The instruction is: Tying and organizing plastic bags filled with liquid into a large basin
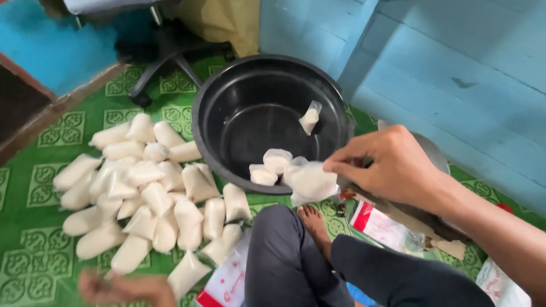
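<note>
While the right hand [392, 165] pinches a filled white pouch [311, 181] by its top edge over the rim of the black basin [211, 122], thumb & fingers are clamped on the plastic only at one corner, so the grip looks thin: the soft bag could slip & drop onto the foot [314, 223] or burst at its seal. Two more pouches [270, 166] sit at the basin's near wall, another leans w/ its neck up on the far side [310, 118]. The left hand [122, 287] is blurred at the bottom edge, near the heap of pouches [148, 199] on the green mat [34, 261]; can't tell if its fingers are spread or closed, prob. empty. If it sweeps sideways it could roll bags off the heap. A red-white packet [380, 226] lies just beside the knee, easy to crush.
</note>
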